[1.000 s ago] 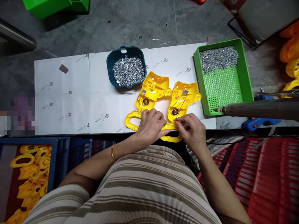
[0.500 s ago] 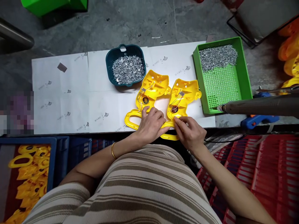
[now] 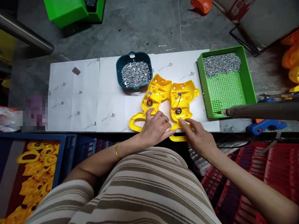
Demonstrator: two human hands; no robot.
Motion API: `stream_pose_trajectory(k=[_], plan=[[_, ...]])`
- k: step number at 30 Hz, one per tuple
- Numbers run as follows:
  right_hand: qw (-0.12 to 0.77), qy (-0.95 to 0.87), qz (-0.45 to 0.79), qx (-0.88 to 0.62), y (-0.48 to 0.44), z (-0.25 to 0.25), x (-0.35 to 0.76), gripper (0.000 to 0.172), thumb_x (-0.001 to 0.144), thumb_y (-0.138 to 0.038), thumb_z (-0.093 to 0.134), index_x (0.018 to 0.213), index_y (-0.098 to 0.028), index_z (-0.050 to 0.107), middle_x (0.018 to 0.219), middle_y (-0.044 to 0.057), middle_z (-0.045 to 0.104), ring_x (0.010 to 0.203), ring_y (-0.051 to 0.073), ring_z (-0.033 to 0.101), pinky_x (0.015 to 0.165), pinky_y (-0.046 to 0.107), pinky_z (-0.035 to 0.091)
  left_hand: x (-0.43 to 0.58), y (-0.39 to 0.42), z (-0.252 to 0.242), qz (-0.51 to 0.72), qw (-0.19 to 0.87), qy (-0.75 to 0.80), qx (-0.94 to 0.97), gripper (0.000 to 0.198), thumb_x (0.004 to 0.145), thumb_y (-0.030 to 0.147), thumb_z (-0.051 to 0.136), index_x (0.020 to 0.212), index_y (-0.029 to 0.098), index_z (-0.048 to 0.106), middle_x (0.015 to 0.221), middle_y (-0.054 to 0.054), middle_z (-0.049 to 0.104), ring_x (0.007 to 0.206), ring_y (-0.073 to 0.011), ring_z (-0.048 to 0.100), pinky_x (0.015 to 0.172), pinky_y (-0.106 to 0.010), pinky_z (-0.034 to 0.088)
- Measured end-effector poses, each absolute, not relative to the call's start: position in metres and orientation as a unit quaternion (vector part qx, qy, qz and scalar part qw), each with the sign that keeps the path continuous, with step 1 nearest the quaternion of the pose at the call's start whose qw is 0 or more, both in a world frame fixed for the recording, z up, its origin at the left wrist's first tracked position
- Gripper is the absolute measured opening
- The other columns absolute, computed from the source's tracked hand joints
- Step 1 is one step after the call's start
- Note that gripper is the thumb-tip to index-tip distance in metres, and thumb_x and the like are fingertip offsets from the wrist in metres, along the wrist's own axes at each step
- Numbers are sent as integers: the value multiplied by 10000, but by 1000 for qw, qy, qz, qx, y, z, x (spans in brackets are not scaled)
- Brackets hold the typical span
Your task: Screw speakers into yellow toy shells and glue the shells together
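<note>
Two yellow plastic shell halves lie side by side, hollow side up, each with a loop handle towards me. The left shell holds a round speaker and thin wires. In the right shell sit another speaker, wires and a small silvery part. My left hand lies across the handles, its fingers curled over the right shell's handle and its index finger raised near the left shell. With fingers stretched out, my right hand touches the lower edge of the right shell; its thumb is hidden.
A dark teal basket of small metal pieces stands behind the shells. To the right is a green basket with screw-like pieces, beside a hanging tool. Yellow parts fill a blue crate at lower left.
The view has shifted, moving the scene right. The right shell has turned and its top now lies against the left shell. My right hand's fingers have straightened from a pinch.
</note>
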State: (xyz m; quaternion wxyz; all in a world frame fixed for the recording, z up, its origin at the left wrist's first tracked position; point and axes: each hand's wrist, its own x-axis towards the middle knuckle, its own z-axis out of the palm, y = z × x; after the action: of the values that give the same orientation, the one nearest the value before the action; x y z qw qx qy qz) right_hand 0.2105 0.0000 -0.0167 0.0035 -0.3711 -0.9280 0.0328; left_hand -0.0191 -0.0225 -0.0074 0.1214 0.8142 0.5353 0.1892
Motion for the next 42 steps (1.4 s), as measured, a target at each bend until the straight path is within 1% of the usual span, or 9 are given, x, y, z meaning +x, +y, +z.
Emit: stream_pose_trajectory(k=[3,5,8,12,17,24,32,36,42], plan=[[47,-911,20,-410,13,-18,222,507,870,-137,491,1374,-192,499,1230,163,599,1007,258,618,584,296,545,-46,-22,-9,267,68,573,772,158,903,349,631,973,235,716,1094,-65,666,1050,-232,551,982,-429,383],[78,-895,8,-438,20,-14,222,494,863,-162,525,1357,-178,519,1233,175,591,1004,276,616,610,326,543,-67,-22,-11,280,45,627,726,312,880,398,650,1122,202,668,1227,-115,604,1153,-263,512,983,-417,416],[163,-876,13,-454,27,-3,204,479,856,-173,549,1336,-176,538,1182,175,610,1006,293,610,707,377,540,-87,-24,-17,260,85,669,691,555,852,440,667,1310,160,524,1315,-153,533,1220,-279,481,1017,-427,437],[247,-878,104,-397,30,12,154,349,910,-186,523,1254,-206,579,988,102,663,878,203,635,738,317,518,-87,-34,-27,272,147,675,670,598,855,429,667,1354,177,454,1295,-141,517,1210,-249,520,1028,-397,467],[149,-899,96,-400,36,10,102,252,945,-288,475,1127,-244,643,960,75,653,804,186,591,472,271,296,-76,-45,-28,277,177,664,672,548,876,423,663,1337,186,484,1237,-113,568,1152,-223,562,1001,-353,491],[33,-892,140,-428,45,4,85,237,914,-283,521,1089,-241,674,953,98,608,800,198,539,466,279,181,-80,-28,-20,235,136,660,700,413,941,398,554,1312,216,541,1026,-51,632,947,-180,578,840,-301,499],[114,-857,251,-435,57,13,89,176,892,-306,578,966,-240,723,984,51,645,793,168,589,555,271,338,-77,-16,-8,181,72,652,732,425,918,334,568,1327,222,559,960,-59,614,902,-208,531,768,-312,450],[135,-850,298,-412,61,20,90,159,891,-296,583,920,-217,718,917,47,690,806,181,624,675,300,437,-76,-8,-5,178,52,650,737,221,943,265,516,1074,208,684,819,-33,649,795,-171,573,677,-265,424],[256,-764,418,-419,58,21,99,258,879,-368,604,1070,-207,670,979,61,714,789,162,664,651,276,520,-78,2,-4,341,130,597,714,302,1005,348,427,897,177,651,790,-25,679,713,-121,616,664,-228,460]])
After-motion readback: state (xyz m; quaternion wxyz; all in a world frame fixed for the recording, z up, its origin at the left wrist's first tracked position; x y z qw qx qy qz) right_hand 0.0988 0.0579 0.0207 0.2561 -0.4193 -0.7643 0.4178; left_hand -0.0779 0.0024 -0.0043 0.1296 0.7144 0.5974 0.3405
